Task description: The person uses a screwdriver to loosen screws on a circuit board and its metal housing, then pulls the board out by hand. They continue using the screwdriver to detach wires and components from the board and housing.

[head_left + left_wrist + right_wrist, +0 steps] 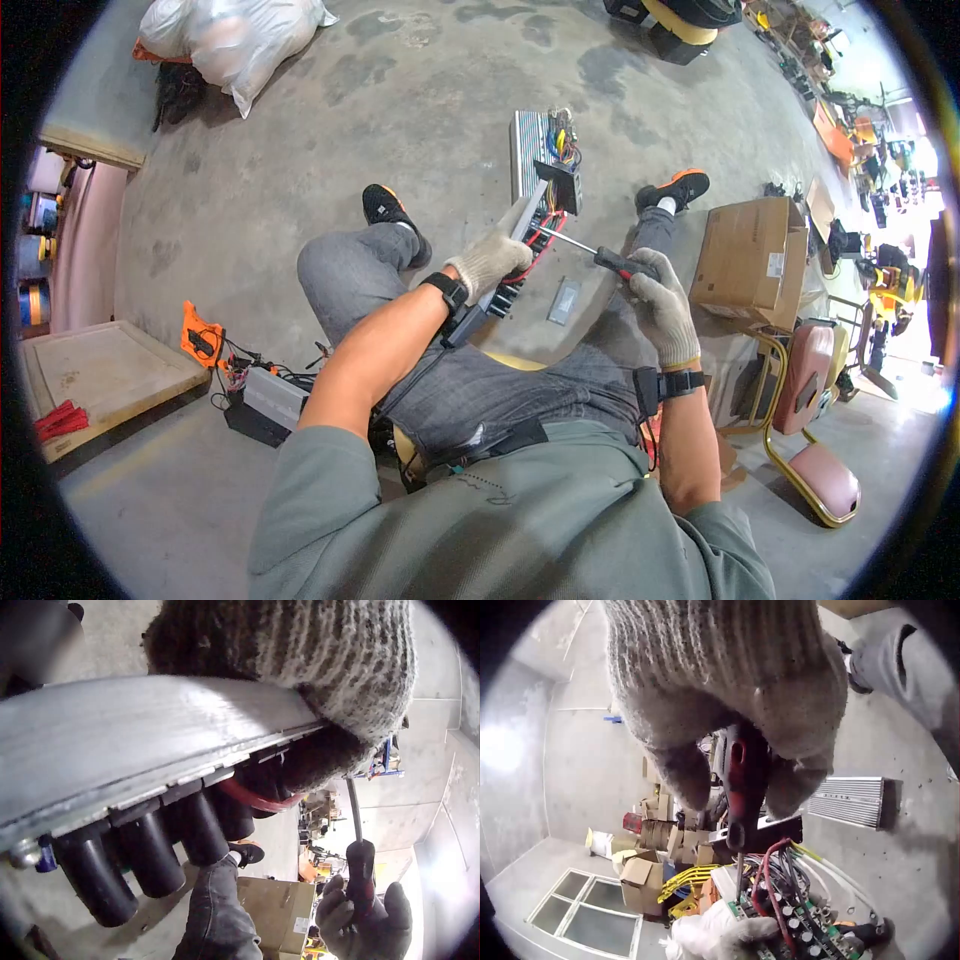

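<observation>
My gloved left hand [490,262] grips the edge of a metal-backed circuit unit [135,742] held tilted above my lap; black cylindrical capacitors [154,859] line its underside in the left wrist view. The gloved right hand [660,305] holds a black and red screwdriver [615,262] by its handle. In the right wrist view the screwdriver's shaft [740,877] reaches down to the green board [832,941] beside a red wire [767,877]; exact tip contact cannot be told. The left hand's fingers [727,937] lie at the board's edge.
A finned metal case [528,155] with wires lies on the floor ahead, near a small grey plate [564,301]. A cardboard box [745,255] and chair [805,380] stand right. At left are a wooden panel [110,375] and a grey power unit [270,398]; white bags [230,40] lie beyond.
</observation>
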Tool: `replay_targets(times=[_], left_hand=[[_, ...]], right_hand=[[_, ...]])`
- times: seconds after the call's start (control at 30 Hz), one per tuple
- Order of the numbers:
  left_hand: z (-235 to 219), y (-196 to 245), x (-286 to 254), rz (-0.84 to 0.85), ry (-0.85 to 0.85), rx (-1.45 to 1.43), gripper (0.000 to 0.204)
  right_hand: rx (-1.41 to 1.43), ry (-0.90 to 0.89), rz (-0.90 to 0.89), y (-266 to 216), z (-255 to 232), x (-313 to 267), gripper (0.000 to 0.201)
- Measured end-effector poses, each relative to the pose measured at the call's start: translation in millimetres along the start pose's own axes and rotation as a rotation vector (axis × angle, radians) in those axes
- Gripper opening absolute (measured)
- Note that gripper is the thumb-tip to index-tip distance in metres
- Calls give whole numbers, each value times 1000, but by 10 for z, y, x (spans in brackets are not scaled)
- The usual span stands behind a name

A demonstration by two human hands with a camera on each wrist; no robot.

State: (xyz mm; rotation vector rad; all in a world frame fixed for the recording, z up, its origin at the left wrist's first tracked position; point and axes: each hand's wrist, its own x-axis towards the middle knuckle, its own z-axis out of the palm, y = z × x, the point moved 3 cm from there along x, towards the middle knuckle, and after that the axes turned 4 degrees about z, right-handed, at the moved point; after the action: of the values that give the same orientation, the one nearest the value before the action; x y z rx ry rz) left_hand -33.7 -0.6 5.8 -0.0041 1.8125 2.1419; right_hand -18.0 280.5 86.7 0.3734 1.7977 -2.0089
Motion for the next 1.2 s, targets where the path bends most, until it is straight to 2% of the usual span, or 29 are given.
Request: replay_targets(times=[0.1,0.17,0.2,0.27,0.37,0.4,0.47,0.5,0.57,0.6,0.67,0.73,0.8,0.87,0.9,0.97,1.0,1.07,1.2], left_hand=[[-28,-26,-5,-34,-30,41,85],[-3,89,-42,-80,-31,27,85],[8,42,-27,-78,-31,25,85],[-2,-61,9,-16,24,-24,86],[-3,-43,13,-8,21,-1,87],[-10,-51,14,-9,20,0,87],[-19,-84,18,-75,5,15,90],[3,-86,15,-75,2,15,90],[24,-68,3,20,95,-56,69],[6,-35,-21,18,100,-56,69],[-32,19,-63,-64,67,189,40],[-9,188,-110,-69,50,166,32],[10,219,-119,-74,31,144,31],[9,157,-101,-92,51,111,34],[-6,89,-78,-91,52,110,34],[-42,7,-43,105,24,262,31],[-37,57,-59,104,24,262,31],[-32,116,-88,-85,44,257,28],[7,132,-87,-115,38,158,26]], right_hand=[[70,59,71,-116,54,-65,32],[6,-117,332,-107,-91,-37,35],[4,-116,331,-54,-103,-25,35],[-24,-17,100,43,-122,36,37],[-10,8,-1,51,-58,25,35],[-9,8,-1,3,-26,3,35],[50,6,250,-75,35,-64,35],[51,8,250,-72,-7,-58,35],[-64,-67,238,-33,-103,-4,36],[-64,-72,241,36,-94,17,36],[-19,-1,20,104,-67,27,39],[4,-7,74,17,35,-44,39],[27,-11,127,-11,16,-53,39],[-91,-128,237,8,-78,-3,40],[-92,-129,237,16,-78,-7,40],[16,-56,197,37,-86,-26,42],[17,-56,198,48,-70,-33,42],[19,-21,129,37,-49,-44,42],[44,-12,132,67,-85,-44,42]])
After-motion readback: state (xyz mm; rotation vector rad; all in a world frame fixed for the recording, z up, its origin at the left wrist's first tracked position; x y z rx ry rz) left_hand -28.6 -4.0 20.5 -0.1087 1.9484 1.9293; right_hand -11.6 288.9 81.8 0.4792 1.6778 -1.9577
